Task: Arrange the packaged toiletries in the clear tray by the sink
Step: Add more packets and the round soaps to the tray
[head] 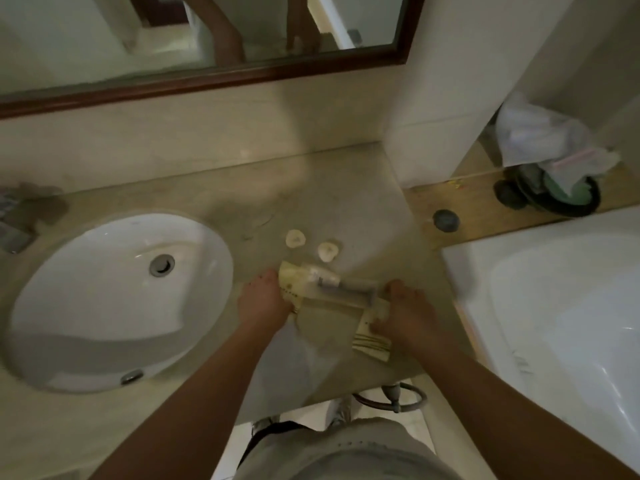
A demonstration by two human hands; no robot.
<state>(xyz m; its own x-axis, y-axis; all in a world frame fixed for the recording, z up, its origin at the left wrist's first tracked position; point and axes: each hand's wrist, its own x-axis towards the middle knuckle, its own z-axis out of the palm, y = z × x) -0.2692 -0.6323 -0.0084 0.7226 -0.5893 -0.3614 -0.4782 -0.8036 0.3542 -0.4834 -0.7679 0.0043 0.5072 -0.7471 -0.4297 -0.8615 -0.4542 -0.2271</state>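
A clear tray lies on the beige counter to the right of the sink, hard to make out. My left hand rests on its left end, over cream-coloured packets. My right hand presses on its right end, on a striped cream packet. Between the hands lies a clear wrapper with a grey comb-like item. Two small round white packaged items sit on the counter just behind the tray, apart from both hands.
A white oval sink fills the left of the counter, with the tap at the far left. A white bathtub lies to the right. A mirror hangs above. A towel ring hangs below the counter's front edge.
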